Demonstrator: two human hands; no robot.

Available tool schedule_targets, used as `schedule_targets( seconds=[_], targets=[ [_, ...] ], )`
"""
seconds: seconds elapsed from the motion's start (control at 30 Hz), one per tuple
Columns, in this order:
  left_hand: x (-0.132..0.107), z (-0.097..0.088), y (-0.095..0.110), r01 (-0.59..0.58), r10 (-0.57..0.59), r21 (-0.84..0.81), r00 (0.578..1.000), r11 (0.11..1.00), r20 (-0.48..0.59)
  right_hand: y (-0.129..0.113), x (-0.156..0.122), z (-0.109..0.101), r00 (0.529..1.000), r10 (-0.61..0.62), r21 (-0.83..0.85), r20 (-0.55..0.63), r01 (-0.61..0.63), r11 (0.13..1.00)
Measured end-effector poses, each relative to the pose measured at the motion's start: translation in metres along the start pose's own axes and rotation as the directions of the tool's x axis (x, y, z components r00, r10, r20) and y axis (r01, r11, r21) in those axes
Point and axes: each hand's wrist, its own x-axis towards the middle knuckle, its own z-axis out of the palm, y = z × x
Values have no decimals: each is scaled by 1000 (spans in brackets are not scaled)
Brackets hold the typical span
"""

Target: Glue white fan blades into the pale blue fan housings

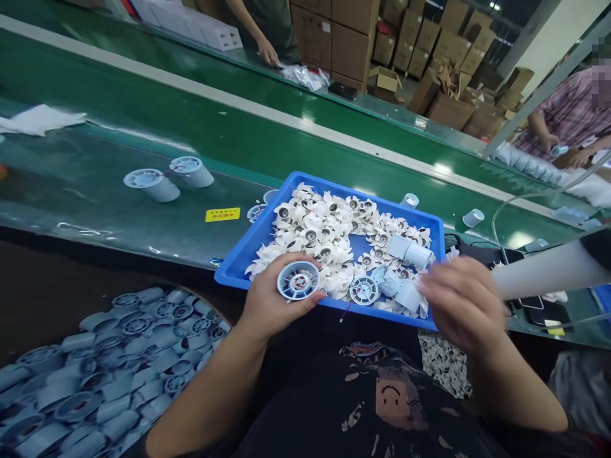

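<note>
Left hand point(272, 299) gripping round fan housing point(298, 280); right hand point(461, 304) blurred, grip unclear, over blue tray point(248, 257) w/ white fan blades point(324, 235); housings bin point(109, 369) lower left.

Left hand point(272, 299) grips a round pale-blue plastic fan housing point(298, 280), open face up, at the near edge of a blue plastic tray point(238, 264) heaped with white plastic fan blades point(329, 238). Right hand point(461, 302), blurred, sits at the housing's 3 o'clock over the tray's near right corner. Two cylindrical pale-blue housings point(169, 178) lie on the green conveyor belt point(95, 191) at 10 o'clock.
</note>
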Motion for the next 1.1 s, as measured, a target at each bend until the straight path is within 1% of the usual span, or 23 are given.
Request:
schedule_targets(
  seconds=[0.03, 0.07, 0.1, 0.13, 0.17, 0.2, 0.27, 0.3, 0.37, 0.43, 0.5, 0.57, 0.63, 0.7, 0.77, 0.83, 0.93, 1.03, 1.1],
  targets=[
    [4, 3, 2, -9, 9, 0, 1000, 1000, 22, 7, 23, 7, 994, 51, -169, 97, -34, 985],
    [7, 5, 3, -21, 21, 6, 999, 1000, 32, 14, 47, 14, 973, 136, -328, 184, -69, 942],
    [9, 7, 2, -28, 28, 19, 999, 999, 34, 22, 69, 23, 942, 224, -463, 249, -88, 882],
    [10, 9, -1, -32, 31, 34, 999, 999, 24, 29, 89, 32, 913, 290, -555, 289, -87, 827],
    [11, 11, -5, -33, 33, 49, 999, 998, 4, 35, 106, 40, 899, 314, -589, 307, -80, 804],
    [11, 12, -10, -33, 34, 63, 999, 997, -15, 40, 118, 48, 887, 315, -615, 337, -45, 787],
    [9, 14, -20, -34, 37, 86, 999, 996, -34, 47, 131, 59, 865, 306, -657, 398, 36, 753],
    [9, 14, -24, -36, 39, 93, 999, 995, -31, 49, 133, 62, 855, 306, -678, 418, 69, 732],
    [7, 14, -27, -35, 36, 105, 999, 994, -8, 53, 133, 63, 847, 332, -730, 416, 94, 677],
    [8, 13, -24, -38, 37, 114, 999, 993, 14, 56, 132, 59, 850, 366, -784, 379, 85, 615],
    [10, 12, -17, -44, 37, 132, 998, 990, 60, 57, 133, 55, 852, 375, -812, 365, 95, 575],
    [12, 12, -10, -52, 33, 160, 992, 986, 119, 54, 136, 53, 842, 369, -815, 393, 134, 563],
    [14, 12, -4, -60, 30, 192, 987, 980, 156, 51, 139, 54, 822, 373, -811, 431, 171, 559],
    [15, 12, -2, -65, 32, 212, 987, 975, 156, 47, 142, 56, 806, 394, -818, 442, 182, 546],
    [15, 12, -2, -33, 1, 219, 989, 975, 147, 45, 144, 58, 797, 414, -828, 440, 181, 531],
    [15, 11, -2, 33, -65, 218, 988, 975, 143, 45, 146, 58, 788, 419, -826, 451, 191, 530],
    [15, 10, -4, 119, -152, 209, 977, 971, 148, 47, 146, 56, 772, 391, -792, 501, 228, 567],
    [17, 10, -7, 124, -161, 205, 972, 971, 173, 51, 143, 55, 764, 353, -745, 540, 240, 622],
    [19, 11, -7, 100, -137, 198, 973, 975, 184, 54, 141, 57, 774, 348, -729, 528, 204, 654]
  ],
)
